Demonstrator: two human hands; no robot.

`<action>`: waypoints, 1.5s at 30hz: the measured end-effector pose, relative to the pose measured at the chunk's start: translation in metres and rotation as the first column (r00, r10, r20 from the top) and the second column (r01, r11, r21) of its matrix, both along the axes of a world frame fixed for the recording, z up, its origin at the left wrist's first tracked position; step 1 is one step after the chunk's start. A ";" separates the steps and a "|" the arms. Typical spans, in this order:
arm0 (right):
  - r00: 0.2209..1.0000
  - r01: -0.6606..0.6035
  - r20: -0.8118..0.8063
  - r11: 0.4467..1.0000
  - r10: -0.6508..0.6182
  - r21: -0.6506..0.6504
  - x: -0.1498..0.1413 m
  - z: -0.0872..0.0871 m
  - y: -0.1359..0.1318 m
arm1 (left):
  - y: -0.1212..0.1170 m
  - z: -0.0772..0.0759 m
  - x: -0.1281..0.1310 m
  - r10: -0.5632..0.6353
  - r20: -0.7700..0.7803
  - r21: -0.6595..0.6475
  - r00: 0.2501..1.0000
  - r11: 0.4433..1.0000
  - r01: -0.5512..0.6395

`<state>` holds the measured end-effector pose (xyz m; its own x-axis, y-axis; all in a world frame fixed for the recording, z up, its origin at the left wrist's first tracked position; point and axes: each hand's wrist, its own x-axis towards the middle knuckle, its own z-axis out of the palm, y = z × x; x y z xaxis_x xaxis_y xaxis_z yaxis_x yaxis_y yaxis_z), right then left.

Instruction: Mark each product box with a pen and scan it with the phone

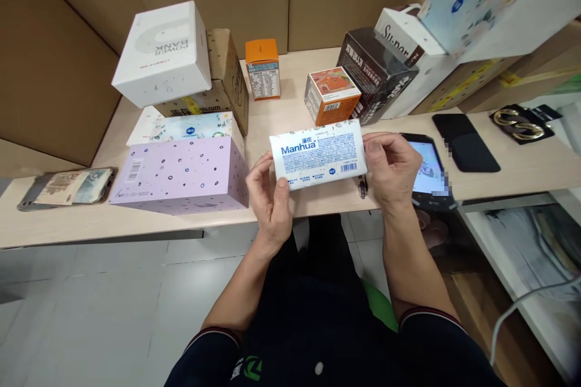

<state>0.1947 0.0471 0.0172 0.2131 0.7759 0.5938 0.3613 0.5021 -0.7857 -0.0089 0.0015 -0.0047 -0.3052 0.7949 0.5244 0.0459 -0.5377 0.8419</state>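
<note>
I hold a white and blue tissue pack marked "Manhua" (318,153) with both hands just above the near edge of a light wooden table (290,109). My left hand (269,196) grips its left end, fingers curled round the lower corner. My right hand (393,166) pinches its right end, thumb on top. The printed back of the pack faces me. A pen tip (362,186) shows just under the pack.
A lilac dotted tissue box (181,174) lies left of my hands, with a white power bank box (163,51) stacked on cardboard behind it. Small orange boxes (262,69) (331,95), a dark box (374,72), a lit phone (426,169), and a phone with banknotes (68,187) surround them.
</note>
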 end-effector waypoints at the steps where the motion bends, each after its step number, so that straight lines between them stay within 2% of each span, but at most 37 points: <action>1: 1.000 0.006 0.002 1.000 -0.006 0.003 0.000 0.000 0.000 | 0.000 0.000 0.000 -0.003 0.000 0.003 1.000 1.000 0.003; 12: 1.000 0.028 0.002 0.995 -0.028 0.092 0.002 -0.003 0.004 | 0.002 -0.007 -0.002 0.025 -0.076 0.045 0.997 0.999 -0.021; 19: 0.998 0.060 0.018 0.998 -0.060 0.003 0.003 -0.004 0.002 | -0.002 -0.009 -0.002 0.132 -0.156 0.044 0.979 0.991 -0.126; 25: 0.999 0.036 0.012 0.997 -0.035 -0.061 0.004 -0.006 0.002 | -0.004 -0.010 -0.003 0.114 -0.145 0.002 0.983 0.993 -0.115; 30: 1.000 0.020 0.015 0.990 -0.018 -0.139 0.003 -0.004 0.001 | -0.006 -0.002 -0.006 0.093 -0.250 -0.071 0.964 0.991 -0.114; 33: 1.000 0.020 0.023 0.993 -0.018 -0.118 0.003 -0.005 0.001 | -0.004 0.002 -0.008 0.077 -0.290 -0.050 0.954 0.994 -0.096; 39: 0.996 -0.072 0.053 0.997 0.072 0.001 0.003 -0.008 0.002 | 0.002 -0.004 -0.007 0.043 -0.162 0.111 0.986 0.993 -0.025; 42: 0.994 -0.071 0.081 0.996 0.068 0.046 0.001 -0.007 0.003 | 0.003 -0.006 -0.004 0.054 -0.118 0.085 0.992 0.995 -0.045; 45: 0.994 -0.025 0.106 1.000 0.024 0.009 0.000 -0.003 0.002 | 0.001 -0.007 -0.002 0.085 -0.077 0.042 0.993 0.996 -0.082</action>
<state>0.1943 0.0488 0.0139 0.1293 0.7738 0.6201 0.4300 0.5198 -0.7382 -0.0105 0.0029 -0.0114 -0.3263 0.7470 0.5792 0.1568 -0.5615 0.8125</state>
